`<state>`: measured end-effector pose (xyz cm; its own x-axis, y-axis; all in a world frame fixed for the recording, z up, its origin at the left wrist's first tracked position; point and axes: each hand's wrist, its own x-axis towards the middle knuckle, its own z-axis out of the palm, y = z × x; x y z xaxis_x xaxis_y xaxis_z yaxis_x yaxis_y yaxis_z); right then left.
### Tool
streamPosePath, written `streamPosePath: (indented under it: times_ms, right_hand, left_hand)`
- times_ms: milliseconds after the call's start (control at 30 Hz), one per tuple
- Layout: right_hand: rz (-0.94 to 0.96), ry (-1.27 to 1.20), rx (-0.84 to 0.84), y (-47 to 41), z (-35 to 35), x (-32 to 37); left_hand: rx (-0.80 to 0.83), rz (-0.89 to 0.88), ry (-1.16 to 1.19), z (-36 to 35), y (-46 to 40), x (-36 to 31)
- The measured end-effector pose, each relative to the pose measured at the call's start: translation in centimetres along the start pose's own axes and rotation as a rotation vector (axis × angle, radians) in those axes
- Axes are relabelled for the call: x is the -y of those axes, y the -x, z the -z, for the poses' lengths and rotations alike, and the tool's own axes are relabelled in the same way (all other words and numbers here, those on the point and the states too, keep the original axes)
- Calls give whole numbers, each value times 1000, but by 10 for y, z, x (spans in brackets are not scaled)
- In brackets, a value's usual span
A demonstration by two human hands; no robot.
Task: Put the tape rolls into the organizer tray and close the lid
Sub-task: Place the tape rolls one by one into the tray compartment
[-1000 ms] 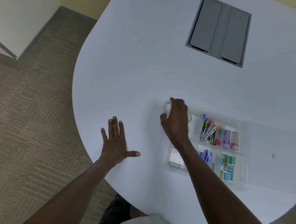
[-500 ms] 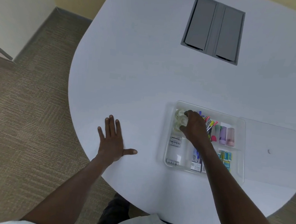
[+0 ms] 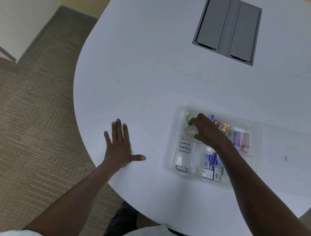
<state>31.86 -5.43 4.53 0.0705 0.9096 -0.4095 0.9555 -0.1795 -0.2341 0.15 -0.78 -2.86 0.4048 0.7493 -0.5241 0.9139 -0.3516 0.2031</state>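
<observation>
A clear organizer tray (image 3: 177, 158) sits on the white table (image 3: 156, 70) near its front right. Two clear tape rolls lie in the tray's far-left compartment, the farther roll (image 3: 190, 117) behind the nearer roll (image 3: 189, 131). My right hand (image 3: 208, 132) reaches into that compartment, its fingertip and thumb pinching the nearer roll's edges. My left hand (image 3: 118, 148) lies flat on the table left of the tray, fingers spread, holding nothing. The clear lid (image 3: 288, 160) lies flat on the table against the tray's right side.
Other compartments hold batteries (image 3: 186, 147), pens (image 3: 222, 125), pastel highlighters (image 3: 241, 141) and small boxes (image 3: 212, 166). A grey cable hatch (image 3: 227, 27) is set in the table's far part. The table's curved edge runs just left of my left hand, above carpet.
My right hand carried the tape rolls from the tray's far-left outer corner into its far-left compartment, then drew back slightly, uncovering both rolls. My left hand stayed flat.
</observation>
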Motion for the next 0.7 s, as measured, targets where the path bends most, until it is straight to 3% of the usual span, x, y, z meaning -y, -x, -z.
streamPosePath:
  times_ms: [200,433,700]
  right_hand:
    - [-15,-52,1,0,-2,-1]
    - [-208,-154,-176,0,-6,7]
    - [-377,-149,-196,-8,-18,31]
  left_hand:
    - [1,-6,17,0,0,0]
    - [-3,-4,9,0,0,-1]
    - [-4,2,9,-1,0,-1]
